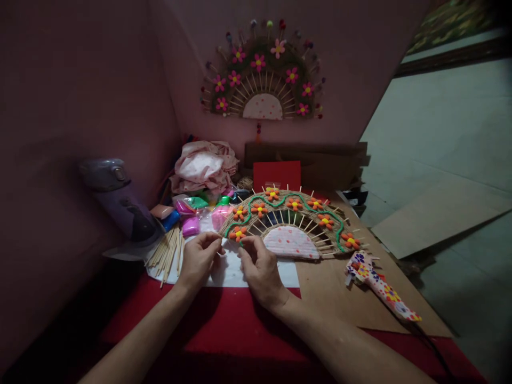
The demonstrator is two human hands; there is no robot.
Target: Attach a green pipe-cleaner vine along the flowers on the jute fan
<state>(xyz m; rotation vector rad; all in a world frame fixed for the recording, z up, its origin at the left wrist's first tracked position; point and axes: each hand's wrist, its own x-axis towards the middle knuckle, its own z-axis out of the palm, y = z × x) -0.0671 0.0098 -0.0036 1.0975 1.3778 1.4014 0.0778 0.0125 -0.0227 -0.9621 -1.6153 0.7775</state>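
Observation:
My left hand is closed in a pinch by the left end of a half-round fan; what its fingertips hold, if anything, is too small to name. Opposite it, my right hand has its thumb and fingers curled together, with a small green piece at the fingertips. The twine-wrapped fan carries orange flowers with yellow centres, a wavy green strand, thin sticks and a white, pink-dotted half-disc. White paper lies beneath both hands.
Thin wooden sticks lie left, beside a leaning purple bottle. Bags of coloured clay and crumpled cloth sit behind. A flower-patterned glue gun rests on cardboard at right. A similar fan hangs on the wall.

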